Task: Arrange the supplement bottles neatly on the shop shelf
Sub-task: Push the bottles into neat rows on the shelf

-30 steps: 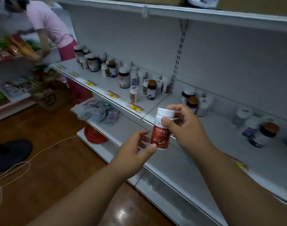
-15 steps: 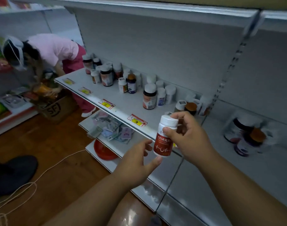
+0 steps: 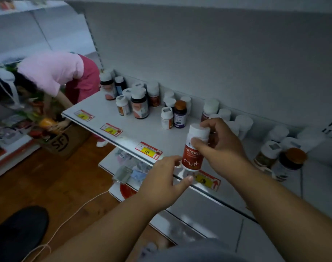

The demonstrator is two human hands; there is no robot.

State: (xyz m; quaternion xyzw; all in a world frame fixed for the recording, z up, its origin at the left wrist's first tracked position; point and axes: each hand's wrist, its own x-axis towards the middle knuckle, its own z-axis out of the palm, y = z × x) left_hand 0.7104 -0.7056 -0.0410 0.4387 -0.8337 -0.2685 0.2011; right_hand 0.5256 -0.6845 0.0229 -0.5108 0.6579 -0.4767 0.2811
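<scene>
My right hand (image 3: 221, 148) grips a red-labelled supplement bottle with a white cap (image 3: 192, 159), upright, just above the front edge of the white shop shelf (image 3: 112, 118). Just below and left of the bottle is my left hand (image 3: 164, 176), fingers apart, not touching it as far as I can see. Several supplement bottles stand loosely on the shelf: a dark group (image 3: 139, 103) at the far left, a blue-labelled brown-capped bottle (image 3: 180, 115) in the middle, white ones (image 3: 243, 124) behind my right hand, and more at the right (image 3: 291, 161).
A person in a pink top (image 3: 51, 72) bends over a cardboard box (image 3: 63, 140) at the left end of the shelf. Price tags (image 3: 148, 152) line the shelf edge. Lower shelves hold packets (image 3: 131, 171). A cord (image 3: 70, 216) lies on the wooden floor.
The view has swung left and down along the shelf. Both hands and the red-labelled bottle have travelled left with it, now above the left shelf section's front edge.
</scene>
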